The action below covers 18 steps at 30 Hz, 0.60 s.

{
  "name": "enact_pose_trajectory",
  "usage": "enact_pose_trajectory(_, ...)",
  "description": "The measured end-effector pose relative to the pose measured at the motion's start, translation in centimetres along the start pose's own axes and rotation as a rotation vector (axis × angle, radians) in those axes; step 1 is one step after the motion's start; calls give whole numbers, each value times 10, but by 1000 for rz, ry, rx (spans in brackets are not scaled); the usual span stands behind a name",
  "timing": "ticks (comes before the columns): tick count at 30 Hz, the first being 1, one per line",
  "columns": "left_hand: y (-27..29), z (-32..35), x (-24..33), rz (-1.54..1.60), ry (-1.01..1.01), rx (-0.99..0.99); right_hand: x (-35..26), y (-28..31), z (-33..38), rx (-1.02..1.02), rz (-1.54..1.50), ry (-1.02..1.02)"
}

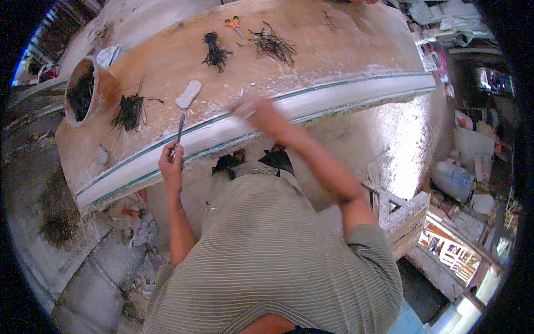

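The left hand (pixel 171 161) is clamped around the handle of a narrow metal tool (pixel 180 129), whose blade points up and rests against the long white moulding (pixel 334 94) that runs along the near edge of the table (pixel 334 50). The right hand (pixel 248 107) lies on the same moulding, further right along it than the tool; it is blurred, so whether its fingers are spread flat or curled cannot be told. Just above the tool's tip, on the table's dusty brown top, lies a small oblong white plaster piece (pixel 188 93). Left of that piece sits a dark fibre bundle (pixel 129 111), and beyond it, at the table's left end, a round brown pot (pixel 84 92) filled with the same dark fibre. Further back from the moulding are a second tied bundle (pixel 214 53), a loose spread of dark fibres (pixel 273 45), and orange-handled scissors (pixel 234 24) near the far edge. To the right of the table, down on the floor, stands a pale cylindrical container (pixel 454 181) among white slabs; any labelling there is too small to make out.
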<state>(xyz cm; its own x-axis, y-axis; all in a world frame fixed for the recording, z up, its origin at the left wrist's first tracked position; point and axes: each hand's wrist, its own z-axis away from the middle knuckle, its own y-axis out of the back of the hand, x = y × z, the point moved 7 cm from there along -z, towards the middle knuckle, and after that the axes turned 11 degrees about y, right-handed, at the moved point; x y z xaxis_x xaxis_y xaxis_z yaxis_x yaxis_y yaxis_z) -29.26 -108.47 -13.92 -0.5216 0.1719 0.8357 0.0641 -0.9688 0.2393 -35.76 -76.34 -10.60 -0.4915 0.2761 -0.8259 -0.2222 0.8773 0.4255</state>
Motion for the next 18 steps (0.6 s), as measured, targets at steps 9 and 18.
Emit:
enact_pose_trajectory(9,17,-40,-1,-70,-83,-110,2,58,115,-178,237,-311)
enact_pose_trajectory(18,-101,-34,20,-179,-168,-371,-31,148,115,277,543,-349)
